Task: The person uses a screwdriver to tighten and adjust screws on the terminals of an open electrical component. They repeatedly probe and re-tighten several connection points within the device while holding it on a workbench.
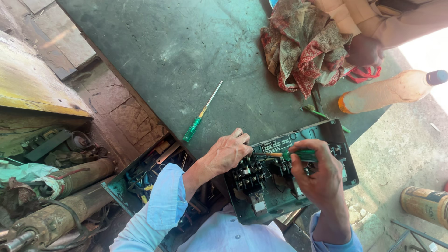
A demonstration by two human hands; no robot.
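low in the middle of the frame, the left hand (227, 153) lies curled over the upper left edge of an open switch box (261, 196), fingers bent and pressing on the black blocks inside, gripping nothing else that shows; just to its right, the right hand (318, 175) is closed round the green handle of a screwdriver (291, 155), whose shaft points left toward the left hand's fingertips over the box; the box sits on the lower edge of the dark green table (177, 56), partly overhanging it toward the person's pale blue shirt; a second screwdriver with a green handle (201, 113) lies alone on the table to the upper left of the hands, well apart from them; at the top right a patterned red cloth (301, 44) is heaped on the table, with another person's hand (364, 50) beside it and a plastic bottle (394, 89) lying on its side lower right of it; a tray of tools (144, 179) shows under the table's edge at lower left
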